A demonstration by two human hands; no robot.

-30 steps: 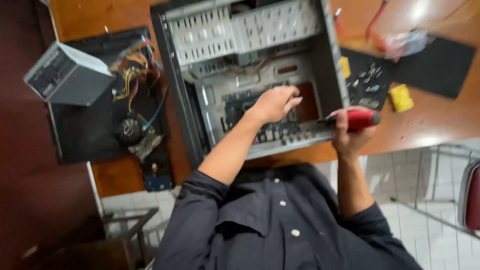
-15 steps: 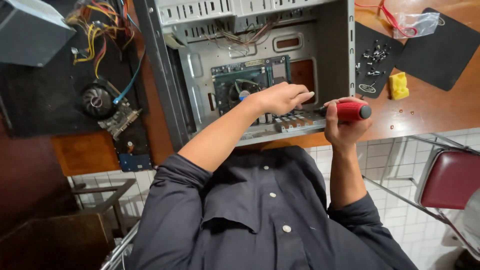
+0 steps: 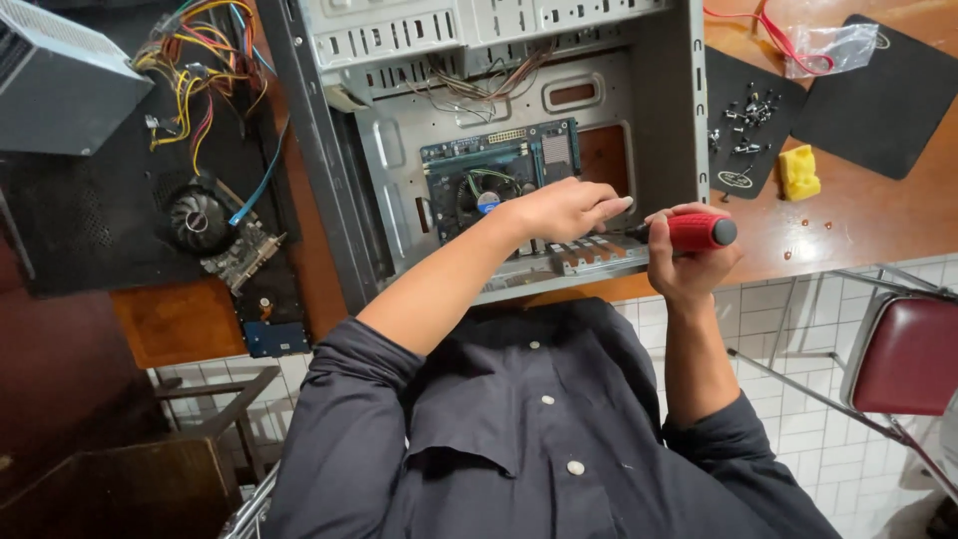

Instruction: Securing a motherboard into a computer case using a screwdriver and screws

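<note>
**Screwdriver lies level at the case's rear edge**

The right hand (image 3: 689, 265) grips the red-handled screwdriver (image 3: 699, 233), its long axis pointing toward 9 o'clock. The left hand (image 3: 564, 208) (nearer the tip) rests fingers loosely curled, holding nothing visible, beside the motherboard (image 3: 499, 175) inside the open computer case (image 3: 329, 180).

Right hand (image 3: 689, 265) grips red-handled screwdriver (image 3: 694, 233); left hand (image 3: 564, 208) steadies shaft inside open computer case (image 3: 659, 120).

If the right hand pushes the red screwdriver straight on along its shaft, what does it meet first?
Probably the left hand: the right hand aims the screwdriver leftward at those fingertips, beside the motherboard inside the computer case. Depth is unclear.
</note>
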